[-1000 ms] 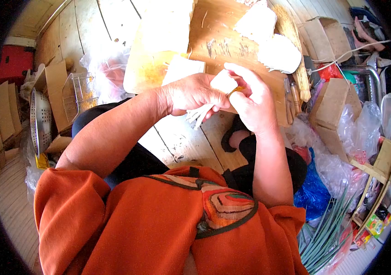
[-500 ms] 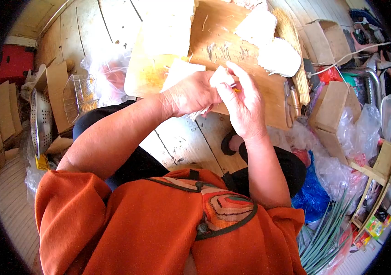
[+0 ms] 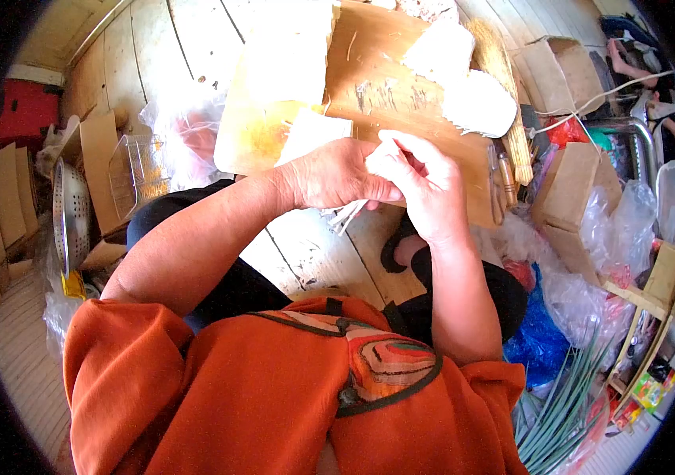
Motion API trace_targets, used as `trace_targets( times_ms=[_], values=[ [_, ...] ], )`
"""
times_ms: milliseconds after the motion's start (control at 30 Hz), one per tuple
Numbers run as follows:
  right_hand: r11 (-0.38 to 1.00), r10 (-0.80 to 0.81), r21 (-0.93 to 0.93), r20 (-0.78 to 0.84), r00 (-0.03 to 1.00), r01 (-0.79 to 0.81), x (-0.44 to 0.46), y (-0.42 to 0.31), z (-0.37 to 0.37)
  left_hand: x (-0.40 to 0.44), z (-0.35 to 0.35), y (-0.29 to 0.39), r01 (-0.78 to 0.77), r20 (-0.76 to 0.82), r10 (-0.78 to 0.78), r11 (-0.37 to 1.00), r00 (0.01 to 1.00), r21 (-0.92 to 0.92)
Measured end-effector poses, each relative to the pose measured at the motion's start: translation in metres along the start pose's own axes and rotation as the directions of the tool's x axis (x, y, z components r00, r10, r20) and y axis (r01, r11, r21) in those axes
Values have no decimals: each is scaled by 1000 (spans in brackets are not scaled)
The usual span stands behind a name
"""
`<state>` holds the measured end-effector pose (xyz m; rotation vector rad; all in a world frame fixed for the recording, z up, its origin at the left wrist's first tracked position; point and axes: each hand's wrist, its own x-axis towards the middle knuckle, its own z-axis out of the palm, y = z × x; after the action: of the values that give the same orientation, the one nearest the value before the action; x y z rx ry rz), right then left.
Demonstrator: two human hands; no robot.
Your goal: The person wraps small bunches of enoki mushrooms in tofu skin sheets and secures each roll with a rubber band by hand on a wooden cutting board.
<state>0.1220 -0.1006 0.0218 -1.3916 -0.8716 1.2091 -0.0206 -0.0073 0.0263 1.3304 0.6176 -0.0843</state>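
My left hand (image 3: 329, 172) is closed around a bundle of thin pale strips (image 3: 345, 215), whose loose ends poke out below the palm. Against it, my right hand (image 3: 435, 186) is closed on a white piece (image 3: 386, 160) at the bundle's other end; whether it is paper, cloth or part of the bundle I cannot tell. Both hands touch, in front of my knees. Just beyond the left wrist lies a flat white slab (image 3: 318, 133) on a wooden board (image 3: 464, 170). Bright light washes out much detail.
Two large white lumps (image 3: 477, 103) sit on the board beside a straw whisk broom (image 3: 502, 87). A wooden-handled tool (image 3: 507, 176) lies at the board's right edge. A metal colander (image 3: 71, 214) and wire basket (image 3: 140, 170) stand left. Plastic bags (image 3: 583, 293) and long green leaves (image 3: 563, 404) crowd the right.
Both hands have shifted slightly toward me, and my right hand has turned in closer over the left thumb. The strip ends hang a little lower.
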Motion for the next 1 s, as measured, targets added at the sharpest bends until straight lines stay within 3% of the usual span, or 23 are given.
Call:
trace_targets(
  times_ms=[100, 133, 200, 233, 300, 333, 367, 467, 567, 633, 700, 800, 833, 900, 967, 1000],
  values=[
    [998, 5, 58, 0, 1000, -5, 0, 3, -2, 0, -4, 2, 13, 65, -10, 999, 998, -44],
    [997, -72, 1, -14, 997, 72, 2, 10, -3, 1, -4, -2, 12, 70, -9, 999, 997, -43],
    [987, -148, -60, -29, 989, 146, 4, 14, -4, 3, -1, -4, -221, -96, 247, 949, 964, 223],
    [982, -167, -101, -55, 984, 161, 4, 13, -4, 0, 0, 2, -224, -89, 249, 949, 964, 222],
    [975, -185, -145, -86, 979, 171, 3, 10, -3, -8, 1, 15, -62, -93, 85, 973, 992, 224],
    [983, -128, -139, -67, 989, 118, 2, 7, -3, -3, 0, 4, -169, -72, 191, 957, 979, 234],
    [989, -72, -134, -47, 996, 65, 1, 4, -2, -3, 0, 4, -171, -67, 191, 957, 979, 233],
    [999, -22, -43, -15, 1000, 22, 1, -1, -3, -3, -4, 7, -24, 66, 17, 995, 998, 98],
    [984, 152, 87, 33, 988, -154, 4, -13, -12, -1, -4, 3, -116, 70, 119, 993, 990, -35],
    [975, 46, 221, -40, 998, -36, 8, -13, -27, 0, -3, 4, -45, -67, 37, 992, 997, -121],
    [964, 87, 265, -241, 967, -20, 16, -13, -53, 3, -8, 2, -119, -84, 99, 951, 992, -284],
    [984, 167, 22, -451, 877, -176, 22, 5, -85, 4, -9, 4, -154, -149, 98, 888, 984, -434],
    [984, 167, 19, -452, 876, -177, 21, 13, -87, 3, -7, 6, -156, -213, 51, 845, 976, -512],
    [869, 246, -294, -442, 863, -398, 19, 30, -89, 5, -12, 7, -146, -217, 24, 812, 976, -565],
    [716, 207, -588, -334, 919, -375, 20, 74, -102, 4, -17, 6, -178, -175, 98, 830, 980, -529],
    [698, 228, -603, -325, 918, -387, 17, 75, -93, 7, -16, 5, -181, -237, 61, 831, 970, -526]
  ],
)
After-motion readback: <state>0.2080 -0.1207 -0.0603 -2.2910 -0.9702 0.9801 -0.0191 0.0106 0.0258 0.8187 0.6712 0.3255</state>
